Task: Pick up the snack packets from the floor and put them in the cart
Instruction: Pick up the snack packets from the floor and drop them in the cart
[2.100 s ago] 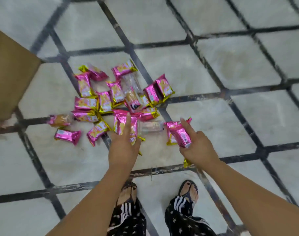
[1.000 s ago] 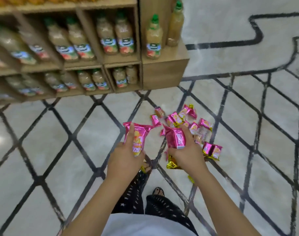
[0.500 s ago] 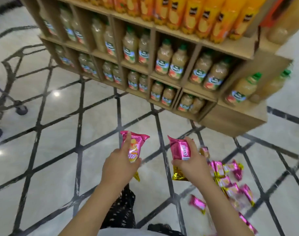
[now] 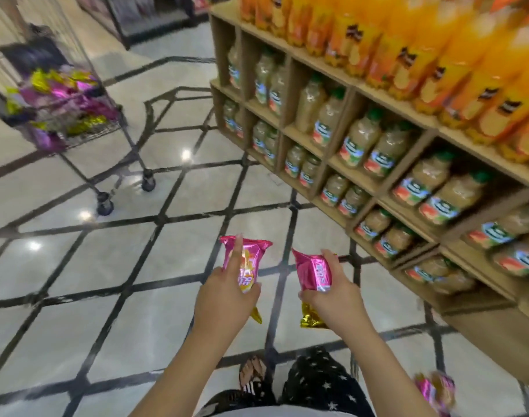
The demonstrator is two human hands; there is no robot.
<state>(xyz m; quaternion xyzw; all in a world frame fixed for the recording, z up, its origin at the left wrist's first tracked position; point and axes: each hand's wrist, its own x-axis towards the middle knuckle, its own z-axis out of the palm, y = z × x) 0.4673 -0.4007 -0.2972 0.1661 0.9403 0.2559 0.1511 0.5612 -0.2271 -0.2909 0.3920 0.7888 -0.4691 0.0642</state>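
Head view: a person stands on the tiled floor (image 4: 106,266) beside a shelf (image 4: 359,188) of juice bottles, with both forearms reaching forward at lower centre of the frame.
Done so far: the cart (image 4: 85,136), blurred at upper left of the frame, already holds a heap of pink and gold carted packets (image 4: 61,94). Two more are off the floor and in hand.
Left to do: neither held packet is in the cart, which stands well apart from both hands. A blurred floor packet (image 4: 435,389) lies at the lower right edge. Whether others remain cannot be told from here.
Left grip (image 4: 224,299): closed on the left packet (image 4: 246,263), which is held upright. One finger lies straight up its front, and its gold end pokes out below the palm.
Right grip (image 4: 335,299): fingers and thumb wrap round the right packet (image 4: 314,272). The packet tilts toward frame centre, and its gold end shows under the hand.
Arm pose: the forearms are extended side by side. The hands are level, near each other but apart, with their backs to the camera.
Stage, as a judgement: this is a carry. The load needs taking toward upper left and releasing over the basket.
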